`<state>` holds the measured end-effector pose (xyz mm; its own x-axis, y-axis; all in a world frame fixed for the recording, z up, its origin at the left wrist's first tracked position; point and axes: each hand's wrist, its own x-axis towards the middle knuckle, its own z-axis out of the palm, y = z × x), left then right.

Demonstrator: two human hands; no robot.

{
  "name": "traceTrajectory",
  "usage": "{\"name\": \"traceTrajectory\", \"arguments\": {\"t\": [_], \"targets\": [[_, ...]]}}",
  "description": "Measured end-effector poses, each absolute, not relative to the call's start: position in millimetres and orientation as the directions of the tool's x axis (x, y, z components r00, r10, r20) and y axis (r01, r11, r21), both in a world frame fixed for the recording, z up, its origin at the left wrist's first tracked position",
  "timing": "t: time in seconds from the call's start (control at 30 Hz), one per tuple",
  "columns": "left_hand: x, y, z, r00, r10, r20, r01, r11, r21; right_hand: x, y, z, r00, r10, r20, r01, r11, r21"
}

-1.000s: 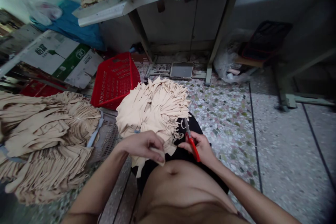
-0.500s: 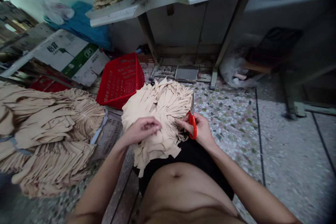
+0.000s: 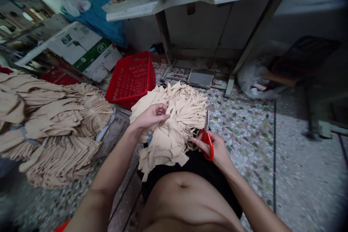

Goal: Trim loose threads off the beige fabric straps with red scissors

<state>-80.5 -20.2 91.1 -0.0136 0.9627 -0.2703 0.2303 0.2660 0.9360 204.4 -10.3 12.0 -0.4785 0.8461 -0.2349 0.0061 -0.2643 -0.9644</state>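
Bundle of beige fabric pieces (image 3: 174, 148), fanned out and ruffled along its right side, lies across the lap, over the black garment (image 3: 198, 163). Left hand (image 3: 153, 116) is right over the cloth, fingers curled, thumb reaching toward the folds; whether that grip has a piece pinched, I can't tell. Over on the right side, the right hand (image 3: 214, 148) has a firm grip on the red-handled scissors (image 3: 210, 150), blades pointing away from the body beside the bundle's frayed edge. How far the blades are parted is too small to call.

So the step in hand looks like picking through the pieces, with the scissors at the ready. The next move, I'd judge, calls for a sure pinch on one piece, well away from the points.

Moving outward: red plastic basket (image 3: 126, 96) just beyond the bundle, second heap of beige cloth (image 3: 54, 116) off to the left by a grey perforated crate (image 3: 119, 134), and up ahead the white counter (image 3: 185, 3), with speckled terrazzo floor (image 3: 244, 123) below.
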Motion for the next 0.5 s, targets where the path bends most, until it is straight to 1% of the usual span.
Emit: {"name": "traceTrajectory", "arguments": {"t": [0.07,0.13,0.2,0.27,0.33,0.4,0.43,0.5], "targets": [[-79.1,-23.2,90.8,-0.025,0.957,-0.289,0.08,0.29,0.954,200.8,-10.9,16.7,-0.497,0.838,-0.224,-0.008,-0.263,-0.965],[-75.7,-23.4,88.2,-0.048,0.959,-0.28,-0.025,0.279,0.96,193.3,-10.1,21.4,-0.511,0.832,-0.217,-0.044,-0.278,-0.96],[-71.6,-19.5,85.7,-0.067,0.966,-0.251,-0.06,0.248,0.967,182.5,-6.0,25.9,-0.502,0.839,-0.21,-0.103,-0.3,-0.948],[-67.4,-11.5,85.3,-0.083,0.977,-0.198,-0.034,0.196,0.98,169.8,2.6,30.0,-0.471,0.862,-0.185,-0.174,-0.297,-0.939],[-62.9,-1.7,87.0,-0.118,0.986,-0.118,0.054,0.125,0.991,157.0,15.3,32.8,-0.436,0.89,-0.135,-0.224,-0.252,-0.941],[-58.6,5.6,90.2,-0.173,0.985,-0.007,0.222,0.046,0.974,146.5,28.7,33.4,-0.405,0.911,-0.074,-0.217,-0.174,-0.961],[-56.9,6.9,92.0,-0.21,0.975,0.068,0.33,0.005,0.944,142.8,34.2,32.6,-0.387,0.921,-0.044,-0.196,-0.128,-0.972],[-55.2,2.8,95.0,-0.297,0.924,0.242,0.531,-0.051,0.846,139.6,40.7,29.1,-0.35,0.937,0.01,-0.153,-0.047,-0.987]]}}
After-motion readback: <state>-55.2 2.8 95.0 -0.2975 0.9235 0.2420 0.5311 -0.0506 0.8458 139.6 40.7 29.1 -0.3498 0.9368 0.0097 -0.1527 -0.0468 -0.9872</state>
